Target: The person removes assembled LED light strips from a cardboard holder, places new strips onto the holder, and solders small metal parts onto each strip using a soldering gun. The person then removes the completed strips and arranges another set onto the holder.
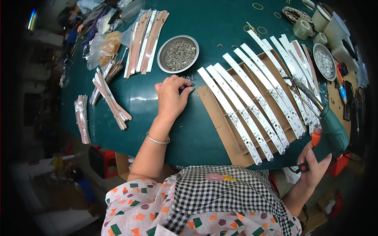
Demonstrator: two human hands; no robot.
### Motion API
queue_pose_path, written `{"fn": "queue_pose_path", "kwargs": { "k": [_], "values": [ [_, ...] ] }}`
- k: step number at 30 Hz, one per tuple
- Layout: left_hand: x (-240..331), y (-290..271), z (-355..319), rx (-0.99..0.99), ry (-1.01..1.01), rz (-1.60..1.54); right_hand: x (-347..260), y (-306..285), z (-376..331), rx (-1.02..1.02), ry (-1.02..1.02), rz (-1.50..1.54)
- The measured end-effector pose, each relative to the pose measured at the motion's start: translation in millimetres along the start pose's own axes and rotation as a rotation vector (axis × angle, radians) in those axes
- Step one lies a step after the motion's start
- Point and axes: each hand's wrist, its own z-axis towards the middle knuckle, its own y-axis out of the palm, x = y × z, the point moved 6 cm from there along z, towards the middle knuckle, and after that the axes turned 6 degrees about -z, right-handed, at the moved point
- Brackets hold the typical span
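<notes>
My left hand (172,97) is over the green table just below a round metal bowl (178,54) heaped with small metallic pieces. Its thumb and forefinger are drawn together beside a few small metal pieces (189,77) lying on the tabletop; whatever is between the fingertips is too small to make out. My right hand (314,163) grips a green soldering gun (334,131) with an orange trigger, at the table's right front edge. The gun's metal tip points up and left, over the right-hand strips. Several white LED strips (252,100) lie side by side across a shallow cardboard tray (235,155).
Bundles of strips (145,43) stand at the back left, with more bundles (81,118) along the left edge. A plastic bag (104,49) lies beside them. At the right is a bowl of clear small parts (325,61), near tape rolls (302,28). Another person (84,15) sits far left.
</notes>
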Motion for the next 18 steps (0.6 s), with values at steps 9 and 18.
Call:
{"fn": "queue_pose_path", "kwargs": {
  "k": [9, 18],
  "values": [
    [14.6, -4.5, -6.7, 0.061, 0.137, 0.159, -2.4, 2.3, 0.0, 0.043, 0.006, -0.004],
    [15.9, -2.2, -8.2, -0.021, -0.086, -0.065, -4.1, 1.8, 0.4, 0.080, -0.009, -0.010]
  ]
}}
